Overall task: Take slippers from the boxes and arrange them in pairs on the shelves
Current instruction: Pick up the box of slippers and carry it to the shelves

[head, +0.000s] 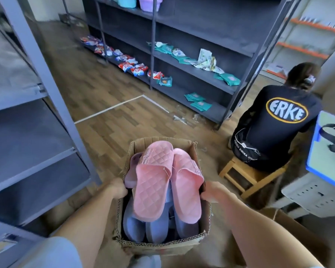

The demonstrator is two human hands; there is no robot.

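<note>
An open cardboard box (159, 245) is held in front of me above the wooden floor. On top of its load lie two pink quilted slippers (153, 182), toes pointing away. Beneath them are several blue-grey slippers (135, 227), and a mauve one (132, 171) leans at the left wall. My left hand (115, 189) grips the box's left wall with fingers curled over the rim. On the opposite side, my right hand (213, 192) grips the right wall. Grey metal shelves (29, 136) stand close on my left.
A dark shelf unit (191, 64) with packets of goods stands ahead. A person in a black shirt (275, 128) sits on a wooden stool (248, 175) at the right. A blue-edged table (317, 151) with dark sandals is at far right.
</note>
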